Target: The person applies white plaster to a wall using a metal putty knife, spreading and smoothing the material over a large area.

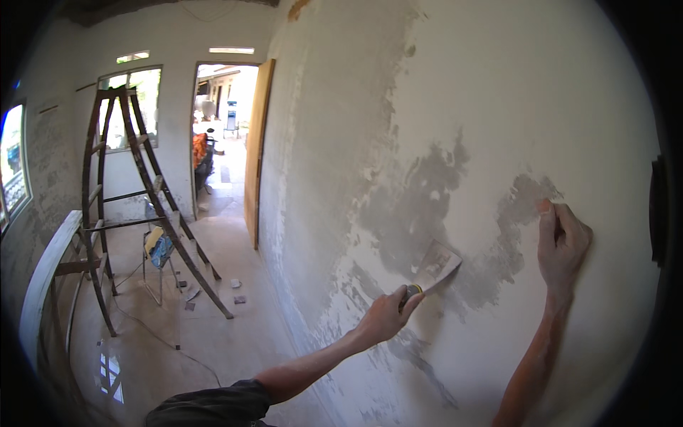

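Observation:
My left hand (388, 313) grips the dark handle of a putty knife (437, 265), whose wide, smeared metal blade lies at the wall over a grey patch. My right hand (562, 235) is closed against the wall, fingertips at the upper edge of another grey patch (516, 220); whatever they hold, if anything, is too small to make out. The wall (583, 107) around both hands is white, with rough grey areas toward its left.
A stepladder (128, 107) stands at left beside a white-topped wooden stand (50, 285). Behind are a folding chair (160, 252) with items, an open wooden door (256, 156) and windows. A cord and small scraps (238, 299) lie on the floor (213, 356).

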`<control>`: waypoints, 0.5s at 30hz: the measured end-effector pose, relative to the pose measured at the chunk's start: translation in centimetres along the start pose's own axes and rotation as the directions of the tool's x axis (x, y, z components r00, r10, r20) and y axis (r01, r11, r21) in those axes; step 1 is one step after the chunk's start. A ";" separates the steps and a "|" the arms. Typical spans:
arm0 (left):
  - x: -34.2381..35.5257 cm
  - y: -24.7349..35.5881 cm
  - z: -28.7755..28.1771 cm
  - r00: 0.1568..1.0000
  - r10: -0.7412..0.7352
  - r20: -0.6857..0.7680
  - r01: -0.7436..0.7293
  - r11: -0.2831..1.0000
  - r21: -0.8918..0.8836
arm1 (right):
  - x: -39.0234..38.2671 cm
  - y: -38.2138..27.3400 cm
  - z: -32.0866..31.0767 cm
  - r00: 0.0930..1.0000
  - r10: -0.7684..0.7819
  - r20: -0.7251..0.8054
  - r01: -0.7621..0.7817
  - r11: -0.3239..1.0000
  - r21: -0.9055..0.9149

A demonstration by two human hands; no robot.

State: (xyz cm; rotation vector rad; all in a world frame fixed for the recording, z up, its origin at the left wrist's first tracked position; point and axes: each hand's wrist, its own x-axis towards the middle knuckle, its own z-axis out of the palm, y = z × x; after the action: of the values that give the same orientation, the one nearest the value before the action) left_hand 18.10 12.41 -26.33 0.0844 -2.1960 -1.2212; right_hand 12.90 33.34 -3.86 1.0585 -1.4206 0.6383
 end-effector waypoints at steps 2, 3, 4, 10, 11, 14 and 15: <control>0.2 0.2 -0.2 0.996 -0.060 0.066 0.060 0.998 -0.002 | -0.6 0.3 0.0 0.999 0.023 0.035 -0.023 1.000 0.012; 0.3 0.5 -0.3 0.991 -0.086 0.102 0.087 0.996 -0.005 | -0.5 0.5 0.2 0.999 0.019 0.028 -0.019 1.000 0.015; 0.2 0.9 -0.4 0.990 -0.091 0.111 0.092 0.996 -0.006 | -0.6 0.6 0.1 0.999 0.021 0.026 -0.021 1.000 0.008; 1.1 -0.1 -0.5 0.998 -0.031 -0.051 0.034 0.997 0.074 | -0.4 0.3 1.2 0.998 -0.044 -0.044 0.044 0.999 0.006; 1.2 -0.5 -0.4 0.997 -0.006 -0.071 0.009 0.999 0.043 | -0.1 0.1 1.2 0.997 -0.060 -0.053 0.060 0.998 0.002; 1.1 0.6 -0.6 0.998 -0.012 -0.055 0.011 1.000 -0.027 | 0.1 0.0 1.1 0.999 -0.017 -0.038 0.019 0.998 0.064; 1.0 0.7 -0.5 0.999 0.001 -0.051 -0.005 0.997 -0.074 | 0.0 -0.1 1.0 1.000 0.007 -0.027 -0.005 0.998 0.060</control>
State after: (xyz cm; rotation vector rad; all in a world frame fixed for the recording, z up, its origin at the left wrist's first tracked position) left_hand 17.72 12.12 -25.08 0.0810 -2.1043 -1.2842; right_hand 12.51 32.48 -3.99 1.0888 -1.3889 0.7009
